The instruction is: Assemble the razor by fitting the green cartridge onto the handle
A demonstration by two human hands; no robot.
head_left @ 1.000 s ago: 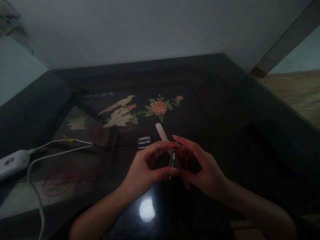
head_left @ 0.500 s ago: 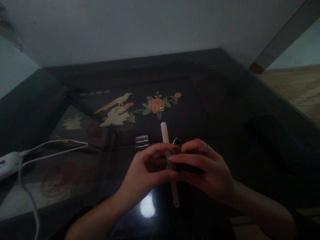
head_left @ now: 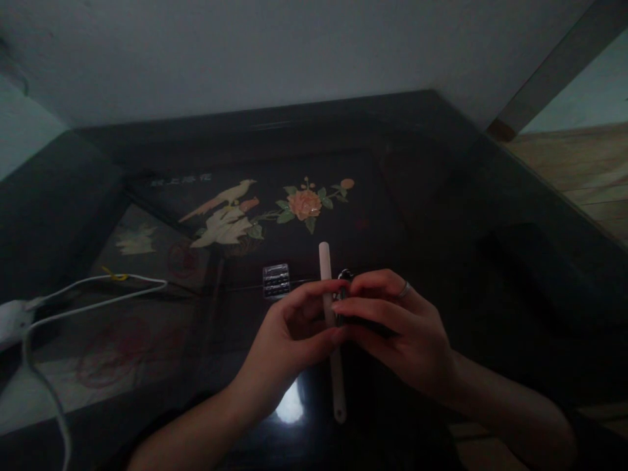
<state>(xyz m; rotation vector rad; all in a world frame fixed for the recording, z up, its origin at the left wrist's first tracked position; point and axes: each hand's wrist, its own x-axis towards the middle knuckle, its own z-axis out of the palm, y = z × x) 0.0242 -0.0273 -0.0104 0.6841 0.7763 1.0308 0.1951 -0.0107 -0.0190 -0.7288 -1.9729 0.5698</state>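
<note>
Your left hand (head_left: pixel 289 340) pinches a long white flat stick (head_left: pixel 330 320) between thumb and forefinger, above the glossy dark table (head_left: pixel 441 196). Your right hand (head_left: pixel 402 330) curls tight around a small dark object (head_left: pixel 346 288), unidentifiable in this dim light. The stick could probably slip: light pinch, ends unsupported.

The counter (head_left: pixel 441 196) is dark, glossy lacquered wood with a smooth inlaid flower. The stick (head_left: pixel 330 327) looks matt white plastic. The ring (head_left: pixel 403 289) is shiny metal.
</note>
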